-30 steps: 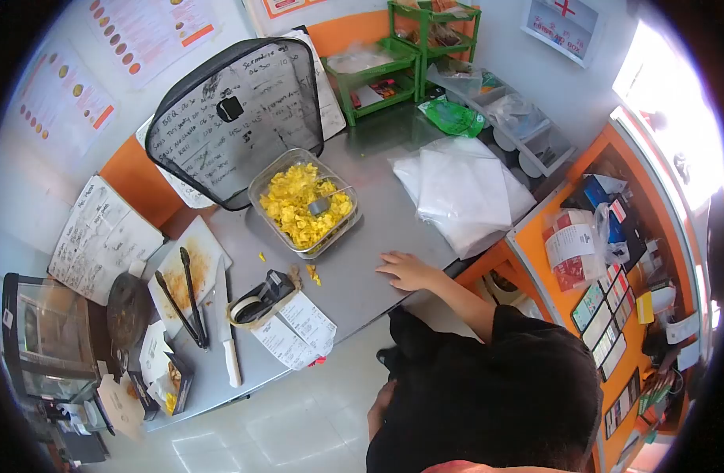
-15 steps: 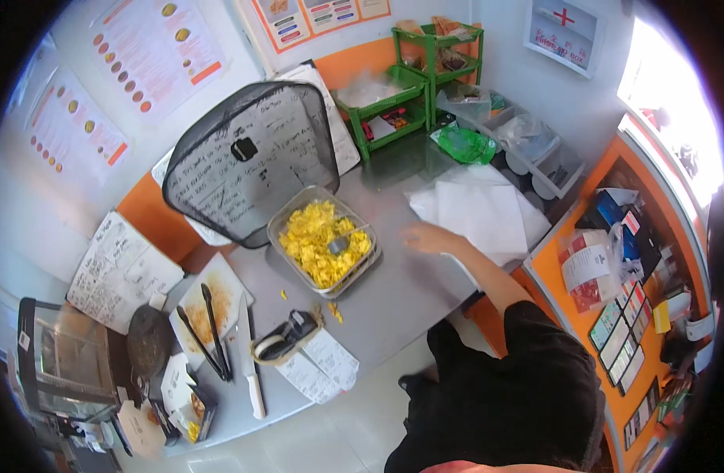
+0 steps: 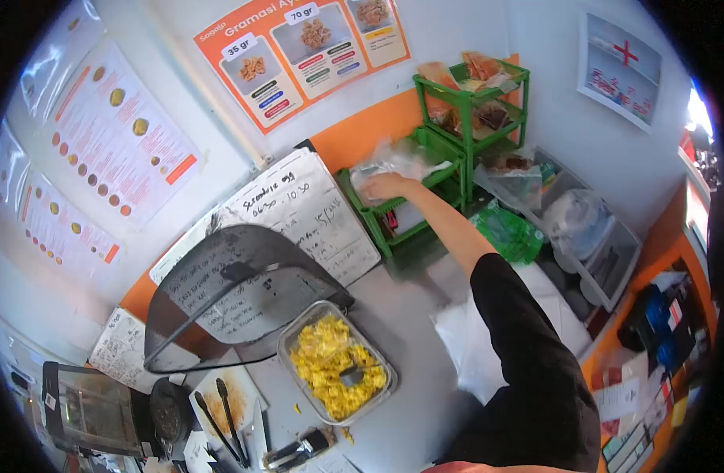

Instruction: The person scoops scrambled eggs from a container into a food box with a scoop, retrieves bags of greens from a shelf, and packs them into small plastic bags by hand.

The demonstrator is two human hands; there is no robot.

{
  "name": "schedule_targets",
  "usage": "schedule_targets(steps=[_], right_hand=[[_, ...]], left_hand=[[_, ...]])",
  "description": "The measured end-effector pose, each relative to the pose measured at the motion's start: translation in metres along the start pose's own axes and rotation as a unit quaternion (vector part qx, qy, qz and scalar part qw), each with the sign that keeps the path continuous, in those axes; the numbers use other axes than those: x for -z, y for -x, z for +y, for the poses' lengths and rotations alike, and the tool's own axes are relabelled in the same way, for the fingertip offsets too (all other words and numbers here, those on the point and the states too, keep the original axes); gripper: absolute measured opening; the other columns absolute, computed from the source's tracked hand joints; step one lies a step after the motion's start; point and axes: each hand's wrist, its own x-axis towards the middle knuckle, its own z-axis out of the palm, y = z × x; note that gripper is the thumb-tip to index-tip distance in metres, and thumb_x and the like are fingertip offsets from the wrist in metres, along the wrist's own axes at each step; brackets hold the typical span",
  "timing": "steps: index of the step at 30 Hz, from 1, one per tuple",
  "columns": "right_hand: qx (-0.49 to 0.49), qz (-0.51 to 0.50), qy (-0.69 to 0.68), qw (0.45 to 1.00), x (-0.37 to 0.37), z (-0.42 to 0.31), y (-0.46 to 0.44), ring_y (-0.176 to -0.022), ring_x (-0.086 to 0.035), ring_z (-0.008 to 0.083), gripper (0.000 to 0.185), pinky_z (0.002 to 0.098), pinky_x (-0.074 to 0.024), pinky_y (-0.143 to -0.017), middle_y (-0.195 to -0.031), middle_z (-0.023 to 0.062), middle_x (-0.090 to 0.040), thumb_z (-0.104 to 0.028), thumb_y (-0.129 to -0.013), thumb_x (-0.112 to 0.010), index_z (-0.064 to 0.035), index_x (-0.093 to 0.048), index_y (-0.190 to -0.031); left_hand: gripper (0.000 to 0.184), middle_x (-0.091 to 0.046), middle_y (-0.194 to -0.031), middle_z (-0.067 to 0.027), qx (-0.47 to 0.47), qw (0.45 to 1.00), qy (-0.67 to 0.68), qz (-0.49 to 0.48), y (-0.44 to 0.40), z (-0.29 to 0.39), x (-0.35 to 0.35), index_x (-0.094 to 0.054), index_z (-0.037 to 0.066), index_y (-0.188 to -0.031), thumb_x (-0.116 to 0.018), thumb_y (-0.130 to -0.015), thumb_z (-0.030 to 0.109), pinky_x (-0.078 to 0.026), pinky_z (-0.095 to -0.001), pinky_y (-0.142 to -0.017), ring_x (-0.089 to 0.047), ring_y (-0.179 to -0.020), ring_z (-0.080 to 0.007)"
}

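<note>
My right hand (image 3: 384,188) reaches into the middle tier of a green plastic rack (image 3: 449,169). It touches the crumpled clear plastic (image 3: 397,160) lying there; the fingertips blend into the plastic, so their grip is unclear. My left hand is out of view. Below and left of the reaching arm, a clear tub (image 3: 388,382) holds yellow scrambled egg (image 3: 330,359), with a dark-headed scoop (image 3: 352,376) resting in it. Behind the tub, a black mesh food cover (image 3: 244,296) stands tilted open against handwritten boards (image 3: 330,213).
White sheets (image 3: 464,339) lie under my forearm, near a green plastic packet (image 3: 508,232) and a grey divided bin (image 3: 614,260). At the lower left are black tongs (image 3: 224,414) on a stained cutting board (image 3: 240,386), a knife (image 3: 259,441) and a glass-fronted case (image 3: 94,406).
My right hand has moved from beside the white sheets, forward and up to the plastic in the green rack. The view has tilted up toward the wall; the mesh cover looks lower and more tilted.
</note>
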Motion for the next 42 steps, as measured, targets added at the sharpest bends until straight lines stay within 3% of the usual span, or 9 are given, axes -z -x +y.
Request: schedule_targets(steps=[2,5,7,13,17,21,24,34,42], right_hand=[[-0.077,0.047,0.165,0.982,0.002,0.012,0.011,-0.1,-0.053,0.027,0.041,0.0349,-0.0427,-0.085,-0.117,0.0096,-0.053,-0.031,-0.079,-0.052,-0.0175,-0.051,-0.117],[-0.227,0.034,0.127,0.965,0.011,0.085,-0.007,-0.105,-0.05,0.0267,0.046,0.0382,-0.0409,-0.088,-0.123,0.0057,-0.048,-0.036,-0.079,-0.052,-0.027,-0.045,-0.124],[-0.095,0.06,0.208,0.972,0.025,0.127,0.013,-0.102,-0.051,0.0286,0.048,0.0384,-0.0412,-0.087,-0.123,0.0087,-0.048,-0.039,-0.078,-0.053,-0.0243,-0.046,-0.123],[-0.063,-0.042,0.028,0.997,0.053,0.128,0.023,-0.111,-0.046,0.0309,0.049,0.0417,-0.0349,-0.094,-0.126,0.0155,-0.044,-0.04,-0.076,-0.056,-0.0193,-0.049,-0.12],[0.124,0.106,0.041,0.986,0.023,0.07,0.026,-0.11,-0.045,0.0331,0.036,0.04,-0.0343,-0.094,-0.122,0.017,-0.046,-0.037,-0.077,-0.057,-0.0119,-0.058,-0.103],[-0.054,0.002,0.075,0.996,0.008,0.105,-0.039,-0.097,-0.053,0.0305,0.024,0.0389,-0.041,-0.083,-0.102,0.0154,-0.057,-0.027,-0.078,-0.056,-0.0078,-0.06,-0.093],[-0.001,0.185,-0.04,0.982,0.031,0.105,-0.027,-0.087,-0.055,0.0296,0.017,0.0389,-0.0434,-0.076,-0.089,0.0147,-0.058,-0.02,-0.078,-0.055,-0.0059,-0.061,-0.086],[-0.229,0.34,-0.051,0.911,0.079,0.106,-0.009,-0.091,-0.054,0.0341,0.016,0.04,-0.0447,-0.076,-0.1,0.0187,-0.056,-0.013,-0.078,-0.052,-0.0055,-0.061,-0.089],[-0.026,0.096,0.132,0.986,0.047,0.057,0.004,-0.12,-0.03,0.035,0.019,0.0466,-0.0188,-0.1,-0.127,0.0134,-0.041,-0.023,-0.07,-0.062,-0.0058,-0.068,-0.076]], left_hand=[[0.052,-0.05,-0.117,-0.0193,0.005,1.0,0.001,0.001,-0.011,0.016,0.009,-0.053,0.007,-0.113,-0.037,-0.085,0.047,-0.035,-0.0379,-0.093,-0.045,-0.111,-0.0309],[0.051,-0.05,-0.117,-0.0191,0.024,1.0,-0.004,-0.003,-0.03,0.036,0.016,-0.053,0.007,-0.113,-0.037,-0.085,0.047,-0.035,-0.0379,-0.093,-0.046,-0.11,-0.0309],[0.051,-0.05,-0.116,-0.0189,0.039,0.999,-0.006,-0.006,-0.046,0.05,0.014,-0.053,0.007,-0.113,-0.037,-0.085,0.047,-0.035,-0.0379,-0.092,-0.046,-0.11,-0.0309],[0.05,-0.051,-0.115,-0.0185,0.047,0.998,-0.023,-0.024,-0.074,0.073,0.006,-0.053,0.007,-0.113,-0.038,-0.085,0.046,-0.036,-0.038,-0.092,-0.047,-0.109,-0.0309],[0.049,-0.051,-0.115,-0.0182,0.046,0.998,-0.027,-0.029,-0.081,0.083,0.004,-0.053,0.007,-0.113,-0.039,-0.085,0.046,-0.036,-0.038,-0.091,-0.047,-0.108,-0.0308],[0.049,-0.051,-0.114,-0.018,0.049,0.998,-0.026,-0.03,-0.079,0.085,0.004,-0.053,0.008,-0.113,-0.04,-0.085,0.045,-0.037,-0.0381,-0.091,-0.048,-0.107,-0.0308],[0.048,-0.052,-0.114,-0.0178,0.052,0.998,-0.026,-0.029,-0.077,0.085,0.003,-0.053,0.008,-0.112,-0.04,-0.085,0.045,-0.037,-0.0381,-0.09,-0.048,-0.107,-0.0308],[0.047,-0.053,-0.113,-0.0171,0.053,0.998,-0.022,-0.028,-0.072,0.083,-0.001,-0.053,0.008,-0.112,-0.042,-0.084,0.044,-0.038,-0.0382,-0.089,-0.049,-0.105,-0.0307],[0.045,-0.053,-0.112,-0.0166,0.051,0.998,-0.025,-0.027,-0.066,0.082,-0.004,-0.054,0.008,-0.112,-0.043,-0.084,0.043,-0.039,-0.0383,-0.088,-0.05,-0.104,-0.0307]])
